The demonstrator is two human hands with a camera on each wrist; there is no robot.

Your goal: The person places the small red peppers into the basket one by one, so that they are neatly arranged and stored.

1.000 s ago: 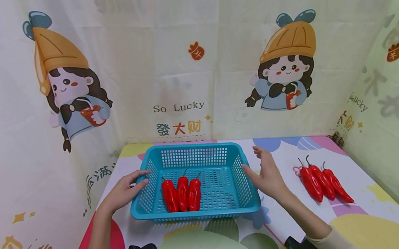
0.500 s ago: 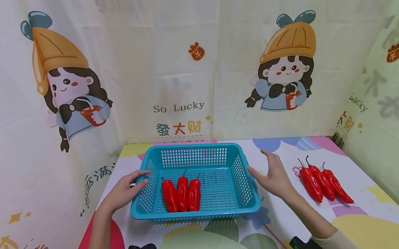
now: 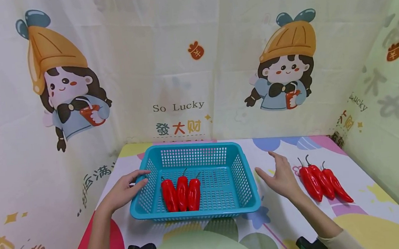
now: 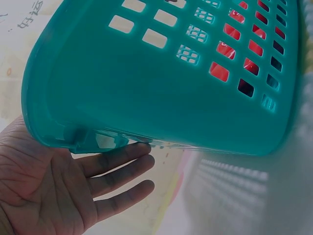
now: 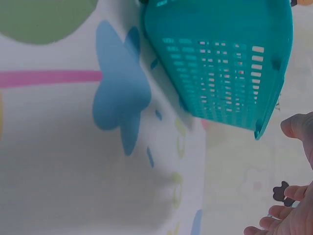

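A blue-green plastic basket (image 3: pixel 220 190) with perforated walls stands on the table in the head view. Three red chili peppers (image 3: pixel 182 194) lie side by side in its left half, stems pointing away. My left hand (image 3: pixel 124 191) holds the basket's left rim, thumb and index finger hooked over it. In the left wrist view the other fingers (image 4: pixel 122 181) extend outside, beneath the rim. To the right of the basket, my right hand (image 3: pixel 281 178) hovers apart from it, holding nothing, thumb and fingers spread. Three more red chili peppers (image 3: pixel 323 181) lie on the table beyond that hand.
A colourful patterned cloth (image 3: pixel 292 227) covers the table. Printed curtains (image 3: pixel 230 73) enclose the back and both sides. The basket's right wall (image 5: pixel 220 78) faces the right hand, with a strip of tablecloth between them and the loose peppers further right.
My right hand has drawn away from the basket's right rim, moving right towards the loose peppers. The left hand, the basket and all the peppers have stayed in place.
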